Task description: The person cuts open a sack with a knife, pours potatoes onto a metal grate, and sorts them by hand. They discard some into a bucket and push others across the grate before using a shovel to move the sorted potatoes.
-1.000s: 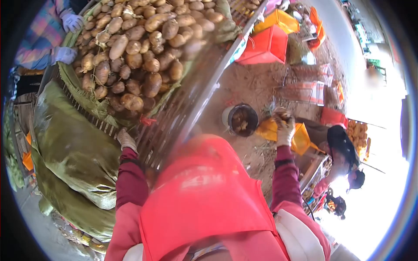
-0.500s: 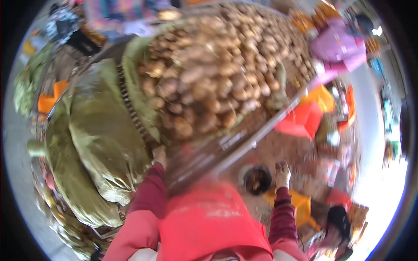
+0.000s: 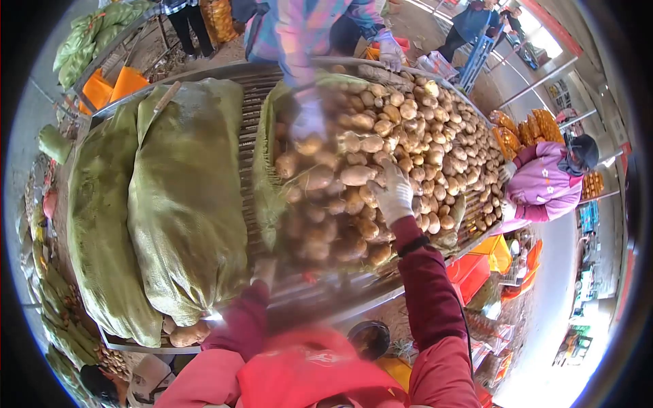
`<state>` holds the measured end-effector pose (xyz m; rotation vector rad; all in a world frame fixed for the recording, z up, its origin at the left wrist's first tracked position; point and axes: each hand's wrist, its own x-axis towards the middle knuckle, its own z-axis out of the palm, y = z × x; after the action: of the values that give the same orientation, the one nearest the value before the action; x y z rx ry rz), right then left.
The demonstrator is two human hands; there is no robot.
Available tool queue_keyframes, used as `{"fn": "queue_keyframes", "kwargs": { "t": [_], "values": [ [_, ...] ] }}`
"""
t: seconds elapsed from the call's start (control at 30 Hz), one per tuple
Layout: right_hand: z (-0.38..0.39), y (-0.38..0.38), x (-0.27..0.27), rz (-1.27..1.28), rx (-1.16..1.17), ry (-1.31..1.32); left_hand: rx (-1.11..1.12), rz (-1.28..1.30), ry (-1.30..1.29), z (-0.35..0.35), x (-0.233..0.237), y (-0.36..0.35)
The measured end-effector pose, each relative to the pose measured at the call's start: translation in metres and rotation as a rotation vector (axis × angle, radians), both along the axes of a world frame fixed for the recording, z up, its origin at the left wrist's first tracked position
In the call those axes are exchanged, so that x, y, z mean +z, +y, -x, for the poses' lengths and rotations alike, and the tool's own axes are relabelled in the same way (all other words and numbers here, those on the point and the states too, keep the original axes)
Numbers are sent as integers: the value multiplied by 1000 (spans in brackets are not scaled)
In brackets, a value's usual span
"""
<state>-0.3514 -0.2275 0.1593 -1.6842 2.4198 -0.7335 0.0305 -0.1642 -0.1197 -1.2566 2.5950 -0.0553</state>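
Many potatoes lie heaped on a slatted metal table, partly on an opened green sack. My right hand, in a pale glove, reaches onto the heap with its fingers spread over the potatoes. Low on the left, my left hand is blurred near the table's front edge, between the heap and a full green sack; its fingers cannot be made out. Several potatoes at the near left of the heap are smeared by motion.
Across the table a co-worker's gloved hand touches the heap. Another person in purple stands at the right end. A knife-like tool lies on the sacks. Below the edge are a black bucket and a red bag.
My right hand has moved from beside the table, above the bucket, onto the potatoes. The view has shifted, and the co-worker opposite now reaches into the heap.
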Motion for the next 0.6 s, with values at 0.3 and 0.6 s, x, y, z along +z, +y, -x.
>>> {"fn": "queue_keyframes", "kwargs": {
  "t": [0.3,0.6],
  "values": [
    [-40,-85,-33,-121,276,582,122,-148,198,4,9,5],
    [-38,-40,-35,-377,269,479,30,-215,121,2,8,1]
  ]
}}
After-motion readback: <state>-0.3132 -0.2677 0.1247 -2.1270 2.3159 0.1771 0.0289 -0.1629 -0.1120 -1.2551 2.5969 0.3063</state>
